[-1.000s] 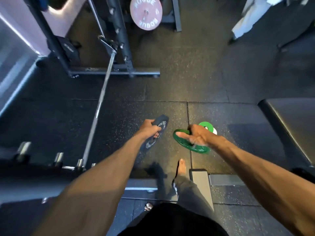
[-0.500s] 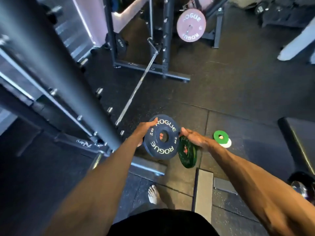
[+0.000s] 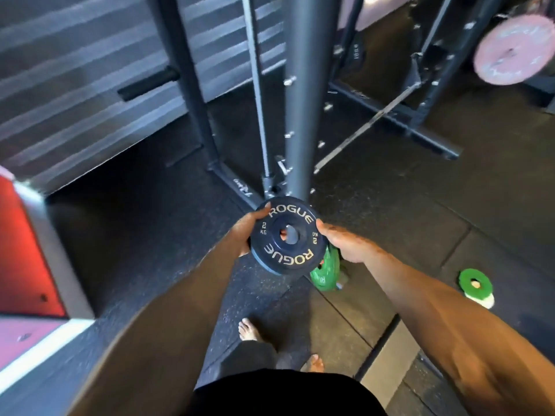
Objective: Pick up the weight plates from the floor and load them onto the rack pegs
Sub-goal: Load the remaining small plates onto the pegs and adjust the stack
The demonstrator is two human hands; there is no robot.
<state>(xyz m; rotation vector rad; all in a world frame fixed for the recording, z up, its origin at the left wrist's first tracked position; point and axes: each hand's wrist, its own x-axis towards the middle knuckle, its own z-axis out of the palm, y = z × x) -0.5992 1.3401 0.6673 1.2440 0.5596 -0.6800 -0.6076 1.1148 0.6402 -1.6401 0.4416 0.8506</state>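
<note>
The left hand point(image 3: 247, 235) grips the blue plate point(image 3: 300, 252) by its rim, thumb over the front edge and fingers curled behind; the plate is off the floor, face toward the camera with its hole showing, which I judge suits lining it up with a peg. The right hand point(image 3: 345, 244) is clamped on the green plate point(image 3: 326, 274), which hangs edge-down below its fingers; its thumb reaches to the blue plate's near rim, seemingly to steady it. Just beyond both sets of fingertips stands the rack post point(image 3: 297, 115), small studs up its side; a dark peg point(image 3: 147, 84) juts out up and left of the left fingers. Well right of the right fingers a second green plate point(image 3: 476, 282) lies flat on the floor point(image 3: 390, 205), atop a white plate point(image 3: 487, 302); both are yet to be gathered. One plate per hand saves a trip, I judge; threading may need a hand freed.
</note>
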